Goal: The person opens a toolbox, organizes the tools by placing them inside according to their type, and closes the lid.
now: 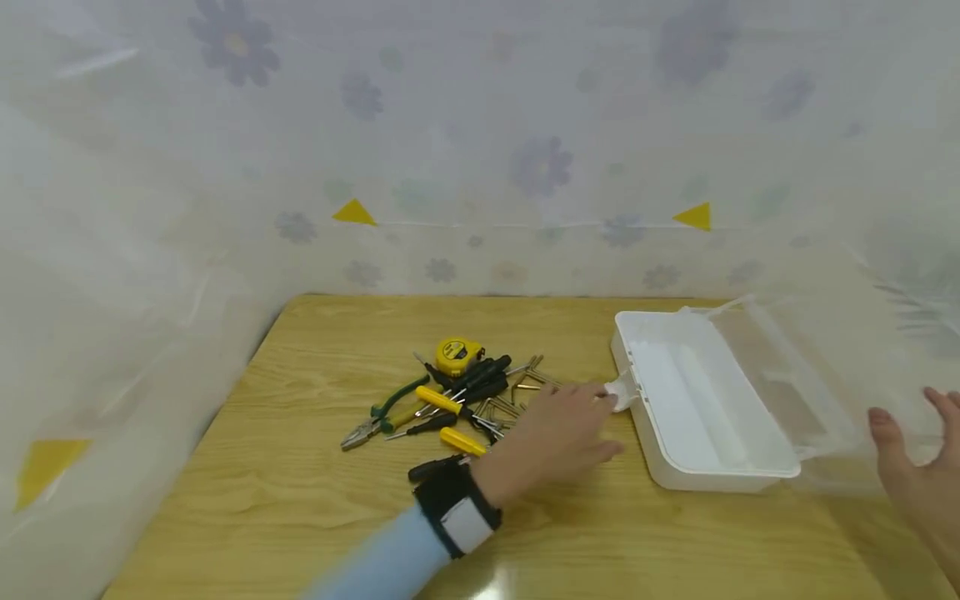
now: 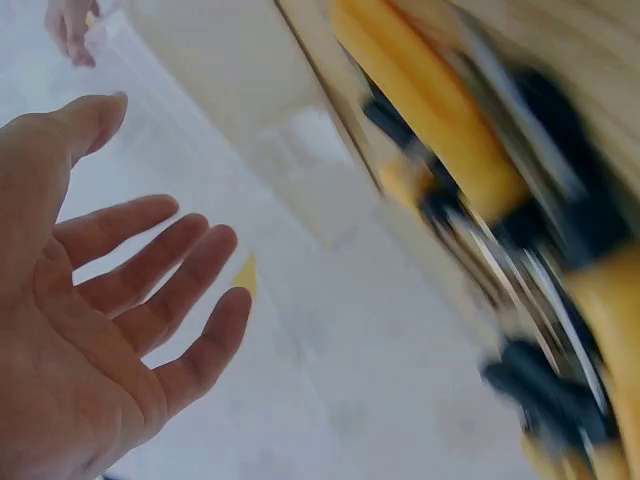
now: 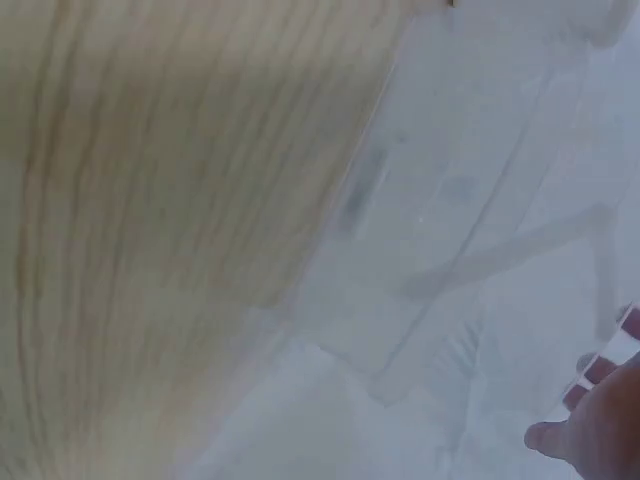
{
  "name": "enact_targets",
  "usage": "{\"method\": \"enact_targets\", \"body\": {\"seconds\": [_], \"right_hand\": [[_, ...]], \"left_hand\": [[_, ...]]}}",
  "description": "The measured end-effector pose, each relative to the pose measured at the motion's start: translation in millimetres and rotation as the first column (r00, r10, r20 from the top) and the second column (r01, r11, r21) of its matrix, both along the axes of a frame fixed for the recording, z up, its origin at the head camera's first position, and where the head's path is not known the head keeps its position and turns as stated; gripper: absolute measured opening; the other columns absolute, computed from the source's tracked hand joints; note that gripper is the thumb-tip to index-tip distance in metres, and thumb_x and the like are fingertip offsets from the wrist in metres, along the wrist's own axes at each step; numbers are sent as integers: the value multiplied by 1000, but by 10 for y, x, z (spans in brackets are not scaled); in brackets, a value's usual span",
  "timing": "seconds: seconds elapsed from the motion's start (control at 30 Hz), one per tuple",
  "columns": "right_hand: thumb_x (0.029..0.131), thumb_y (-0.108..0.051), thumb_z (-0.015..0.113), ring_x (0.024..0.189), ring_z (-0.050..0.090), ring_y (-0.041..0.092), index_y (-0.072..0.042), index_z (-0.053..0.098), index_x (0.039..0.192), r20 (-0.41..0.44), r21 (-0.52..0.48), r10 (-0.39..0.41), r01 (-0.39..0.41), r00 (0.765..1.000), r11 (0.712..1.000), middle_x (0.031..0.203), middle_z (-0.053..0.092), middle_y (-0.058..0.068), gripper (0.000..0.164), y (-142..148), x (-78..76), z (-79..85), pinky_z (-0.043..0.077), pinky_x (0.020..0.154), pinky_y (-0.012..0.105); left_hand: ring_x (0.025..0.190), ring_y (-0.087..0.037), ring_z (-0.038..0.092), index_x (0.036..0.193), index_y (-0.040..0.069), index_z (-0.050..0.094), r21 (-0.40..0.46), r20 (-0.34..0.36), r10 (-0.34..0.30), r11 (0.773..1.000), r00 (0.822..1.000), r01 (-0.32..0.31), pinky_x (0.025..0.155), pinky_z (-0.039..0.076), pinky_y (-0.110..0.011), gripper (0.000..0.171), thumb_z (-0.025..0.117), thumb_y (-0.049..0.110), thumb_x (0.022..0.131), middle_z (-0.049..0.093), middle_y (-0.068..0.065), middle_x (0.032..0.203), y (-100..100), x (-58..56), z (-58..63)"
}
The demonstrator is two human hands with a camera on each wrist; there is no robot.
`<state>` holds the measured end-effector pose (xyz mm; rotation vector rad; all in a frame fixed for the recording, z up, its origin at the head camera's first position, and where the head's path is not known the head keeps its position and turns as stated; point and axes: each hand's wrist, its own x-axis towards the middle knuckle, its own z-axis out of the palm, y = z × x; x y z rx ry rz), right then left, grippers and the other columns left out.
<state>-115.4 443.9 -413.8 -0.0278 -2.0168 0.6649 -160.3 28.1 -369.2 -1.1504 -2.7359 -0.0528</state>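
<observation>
My left hand (image 1: 551, 433) reaches over the table between a pile of tools and a white plastic box (image 1: 663, 446). Its fingertips come near the white latch (image 1: 622, 393) on the box's left side; contact is unclear. In the left wrist view its fingers (image 2: 205, 345) are loosely bent and hold nothing. The box stands with its clear lid (image 1: 795, 367) swung out to the right. My right hand (image 1: 918, 475) is at the lid's far edge. In the right wrist view its thumb and fingers (image 3: 601, 371) lie on either side of that edge, pinching it.
The pile has a yellow tape measure (image 1: 459, 356), pliers (image 1: 362, 434), several screwdrivers with yellow (image 1: 438, 398) or black handles, and brass-coloured hex keys (image 1: 534, 379). A flowered translucent sheet (image 1: 480, 167) surrounds the wooden table (image 1: 300, 500) at back and sides.
</observation>
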Motion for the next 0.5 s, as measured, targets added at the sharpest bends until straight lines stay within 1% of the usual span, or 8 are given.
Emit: {"method": "enact_targets", "body": {"seconds": [0.03,0.07,0.13,0.17,0.23,0.37,0.43,0.5], "right_hand": [[98,-65,51,148,38,47,-1,57,142,74,72,-93,88,993,994,153,47,27,78,-85,25,45,24,123,62],[97,-64,52,141,46,50,2,65,131,-5,212,-41,41,999,976,143,56,30,74,-247,36,108,28,119,68],[94,-74,46,133,51,56,6,69,119,-78,431,58,-19,995,902,127,61,39,87,-443,40,118,28,110,80],[95,-74,46,134,53,52,4,71,116,-75,482,99,-51,992,874,124,63,38,85,-568,57,116,28,108,82],[96,-73,45,142,49,43,1,71,115,8,519,196,-171,981,838,124,64,35,81,-816,123,100,22,110,83],[101,-66,45,153,37,20,-7,73,121,142,564,358,-373,923,737,126,65,27,69,-1238,172,25,19,125,64],[104,-61,44,153,36,16,-11,72,125,211,585,403,-445,891,678,127,65,24,62,-1383,184,-8,15,130,49],[107,-57,41,148,41,16,-14,72,127,272,590,425,-498,864,635,127,66,20,56,-1467,202,-35,11,131,34]], "left_hand": [[129,-14,60,146,26,54,29,-25,1,1000,1000,-1,103,53,-38,58,53,61,100,58,6,147,-182,47,21],[125,-15,63,143,26,57,55,-64,6,998,998,-2,100,53,-38,54,56,57,100,61,5,143,-375,97,34],[116,-16,66,137,25,63,107,-157,28,994,987,-11,93,56,-39,47,64,51,98,66,4,135,-765,208,42],[113,-17,67,134,25,65,134,-186,47,991,981,-22,91,56,-40,46,67,49,96,68,3,132,-950,265,41],[111,-19,68,131,23,68,185,-209,96,981,973,-57,90,56,-43,46,74,46,92,69,1,129,-1291,368,26],[121,-28,65,138,22,65,220,-116,242,952,963,-212,96,54,-53,64,78,54,85,64,-4,140,-1813,559,-31],[127,-33,61,143,23,61,213,-61,312,932,948,-293,98,52,-57,71,78,58,83,59,-6,147,-2000,659,-88],[128,-38,60,145,23,60,223,-41,350,916,936,-333,97,51,-61,76,78,60,81,56,-9,150,-2146,750,-155]]}}
